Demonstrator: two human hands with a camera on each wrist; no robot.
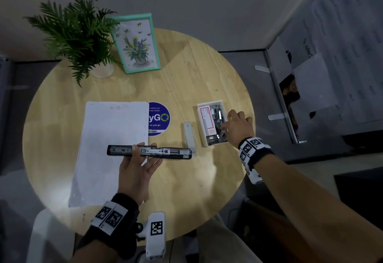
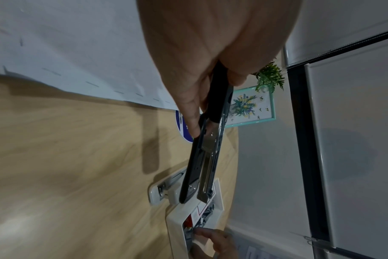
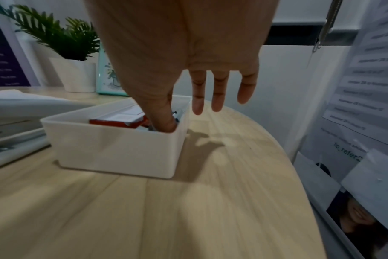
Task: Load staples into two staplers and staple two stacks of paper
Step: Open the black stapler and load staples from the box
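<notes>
On the round wooden surface, the left hand is gripping the rigid black stapler; at 3 o'clock, the right hand is pinching light, brittle staples; grip state unclear.

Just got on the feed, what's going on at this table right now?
The person is loading staples. Their left hand holds the black stapler opened flat above the paper, its metal channel facing up. Their right hand reaches into the white box of staples, index finger and thumb dipped inside; whether it has a strip yet is hidden. The white stapler lies on the table.
</notes>
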